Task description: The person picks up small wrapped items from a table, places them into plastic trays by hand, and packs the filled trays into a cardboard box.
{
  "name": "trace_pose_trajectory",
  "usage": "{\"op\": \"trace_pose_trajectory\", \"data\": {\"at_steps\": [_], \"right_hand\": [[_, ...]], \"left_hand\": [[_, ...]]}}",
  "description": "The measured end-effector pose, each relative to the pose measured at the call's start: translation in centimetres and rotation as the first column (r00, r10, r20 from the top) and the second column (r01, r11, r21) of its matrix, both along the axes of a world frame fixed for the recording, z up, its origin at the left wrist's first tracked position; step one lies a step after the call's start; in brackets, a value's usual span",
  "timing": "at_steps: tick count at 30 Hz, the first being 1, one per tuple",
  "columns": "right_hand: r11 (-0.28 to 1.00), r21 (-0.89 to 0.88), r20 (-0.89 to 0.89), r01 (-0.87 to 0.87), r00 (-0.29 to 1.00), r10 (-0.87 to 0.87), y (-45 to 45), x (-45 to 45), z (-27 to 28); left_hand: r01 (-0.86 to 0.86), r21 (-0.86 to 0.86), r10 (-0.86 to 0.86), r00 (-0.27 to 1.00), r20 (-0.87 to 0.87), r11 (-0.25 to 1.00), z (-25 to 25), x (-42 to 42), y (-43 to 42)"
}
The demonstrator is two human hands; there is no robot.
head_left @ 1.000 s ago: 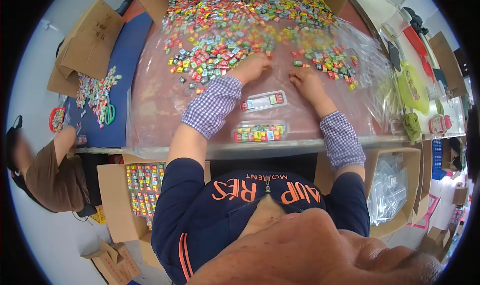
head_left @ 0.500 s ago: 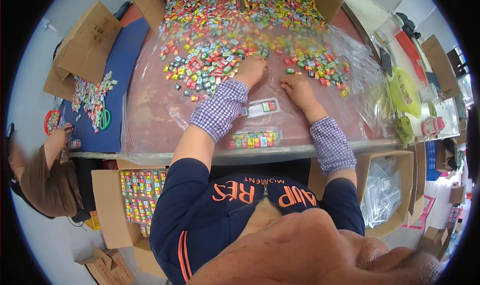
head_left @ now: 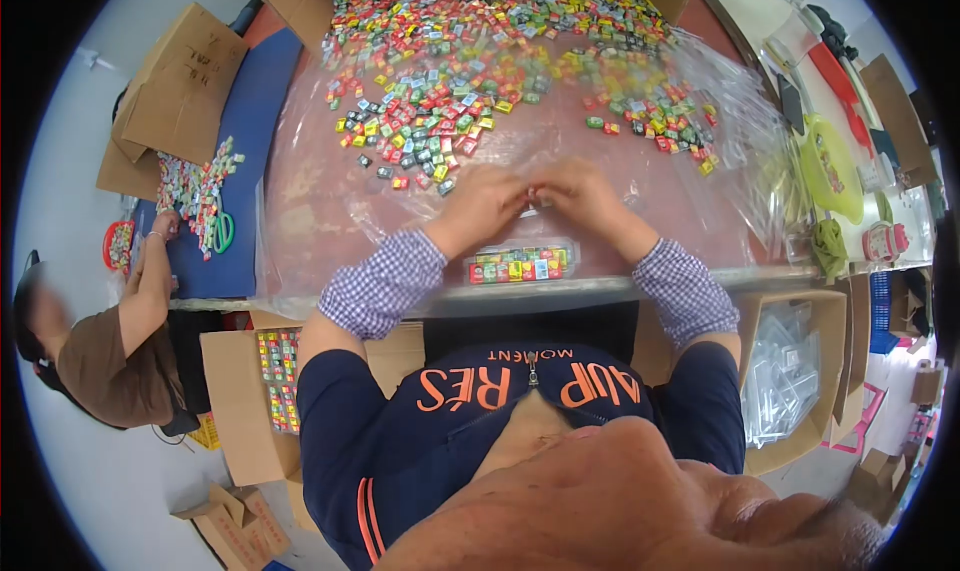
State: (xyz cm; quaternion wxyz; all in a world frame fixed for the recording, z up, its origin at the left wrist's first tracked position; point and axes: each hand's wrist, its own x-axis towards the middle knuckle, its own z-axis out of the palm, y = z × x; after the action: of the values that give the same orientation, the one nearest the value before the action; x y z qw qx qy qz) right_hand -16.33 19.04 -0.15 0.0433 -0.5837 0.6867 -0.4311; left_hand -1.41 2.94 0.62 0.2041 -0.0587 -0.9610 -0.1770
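My left hand (head_left: 485, 207) and my right hand (head_left: 582, 193) meet over the near middle of the table, fingers curled and fingertips nearly touching. Between the fingertips a speck of red shows, too small to name. A clear tray lay here a moment ago; the hands now hide most of that spot. Just nearer my body sits a clear plastic tray (head_left: 522, 265) filled with rows of small printed blocks in red, yellow, green and black. Beyond my left hand lies a loose pile of similar blocks (head_left: 430, 121).
Cardboard flaps (head_left: 290, 6) flank a large heap of blocks at the back. Plastic sheeting (head_left: 730, 101) covers the right side. A green basin (head_left: 830, 166) stands farther right. Below the edge, one carton (head_left: 240, 401) holds packed blocks, another clear trays (head_left: 775, 371). A co-worker (head_left: 120, 361) sits at left.
Both hands have drawn toward me and together, the left from the pile's edge, the right from beside the smaller pile. They now cover the nearly bare tray. The co-worker's arm has moved farther over the blue surface.
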Motion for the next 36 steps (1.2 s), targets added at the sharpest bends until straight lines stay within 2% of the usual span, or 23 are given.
{"op": "trace_pose_trajectory", "data": {"at_steps": [1, 3, 5, 8, 9, 10, 12, 13, 15, 16, 19, 20, 22, 23, 25, 29, 30, 33, 36], "right_hand": [[0.999, -0.019, -0.165, -0.030, 0.986, 0.027, 0.1, 0.6, -0.2], [0.995, -0.040, -0.479, -0.093, 0.876, 0.063, 0.1, 1.6, -0.2], [0.996, -0.012, -0.521, -0.085, 0.851, 0.066, 0.4, 1.5, 0.2], [0.997, 0.049, -0.605, -0.066, 0.792, 0.082, 1.0, 0.3, 0.4], [0.982, 0.110, -0.476, 0.156, 0.875, -0.086, 0.5, -1.2, 0.0], [0.913, 0.204, -0.345, 0.354, 0.899, -0.271, -0.3, -2.3, 0.5], [0.814, 0.168, -0.435, 0.556, 0.783, -0.445, -1.6, -4.8, 2.4], [0.815, 0.169, -0.431, 0.554, 0.785, -0.444, -2.2, -6.3, 1.4], [0.755, 0.206, -0.661, 0.622, 0.658, -0.362, -2.7, -8.3, -0.6], [0.754, 0.208, -0.659, 0.623, 0.659, -0.363, -2.5, -8.6, -1.2], [0.916, 0.097, -0.468, 0.389, 0.830, -0.303, -1.9, -7.7, -0.9], [0.917, 0.102, -0.470, 0.386, 0.831, -0.298, -1.8, -6.8, -0.7], [0.982, 0.005, -0.262, 0.190, 0.948, -0.182, -1.5, -3.7, -0.4], [0.981, 0.009, -0.259, 0.193, 0.948, -0.184, -1.4, -2.1, -0.1], [0.992, 0.079, -0.570, 0.100, 0.821, -0.038, -1.1, 0.5, 0.4], [0.982, 0.158, -0.598, 0.102, 0.802, 0.013, -0.1, 1.3, -0.6], [0.982, 0.159, -0.598, 0.098, 0.801, 0.017, -0.3, 1.0, -0.7], [0.993, 0.052, -0.390, -0.102, 0.914, 0.114, -1.7, -0.6, -1.2], [0.994, 0.080, -0.307, -0.068, 0.947, 0.089, -1.6, -0.6, -0.5]], "left_hand": [[0.015, -0.006, -0.015, 1.000, 0.007, 1.000, -0.1, 0.7, 0.3], [0.015, -0.048, -0.015, 1.000, -0.004, 0.999, -0.4, 1.4, 0.0], [0.021, -0.120, -0.025, 0.999, -0.034, 0.993, -0.8, 1.5, -0.3], [0.083, -0.030, -0.081, 0.995, 0.062, 0.996, -1.0, 1.3, -1.2], [0.107, 0.015, -0.107, 0.988, 0.110, 0.994, -1.0, 1.1, -1.5], [0.104, 0.016, -0.105, 0.989, 0.108, 0.994, -1.2, 0.7, -1.7], [0.071, 0.000, -0.070, 0.994, 0.083, 0.998, -1.7, -0.2, -2.0], [0.056, -0.010, -0.055, 0.996, 0.073, 0.998, -2.0, -0.5, -2.0], [0.052, -0.017, -0.051, 0.996, 0.067, 0.999, -2.0, -0.7, -1.7], [0.046, -0.021, -0.044, 0.997, 0.060, 0.999, -2.1, -0.8, -1.6], [0.029, -0.016, -0.028, 0.999, 0.046, 0.999, -2.5, -0.5, -1.5], [0.027, -0.018, -0.026, 0.999, 0.034, 0.999, -2.5, -0.5, -1.5], [0.026, -0.016, -0.026, 0.999, 0.026, 1.000, -2.8, -0.6, -1.5], [0.024, -0.016, -0.023, 0.999, 0.030, 1.000, -2.9, -0.5, -1.5], [0.021, -0.022, -0.021, 0.999, 0.038, 1.000, -2.9, -0.5, -1.5], [-0.006, -0.096, 0.003, 1.000, -0.028, 0.995, -3.2, 0.2, -1.4], [-0.010, -0.095, 0.007, 1.000, -0.029, 0.995, -3.3, 0.2, -1.3], [-0.080, 0.008, 0.080, 0.997, 0.007, 0.997, -3.2, -0.1, -1.1], [-0.053, 0.066, 0.046, 0.993, 0.104, 0.996, -2.4, -1.1, -2.0]]}}
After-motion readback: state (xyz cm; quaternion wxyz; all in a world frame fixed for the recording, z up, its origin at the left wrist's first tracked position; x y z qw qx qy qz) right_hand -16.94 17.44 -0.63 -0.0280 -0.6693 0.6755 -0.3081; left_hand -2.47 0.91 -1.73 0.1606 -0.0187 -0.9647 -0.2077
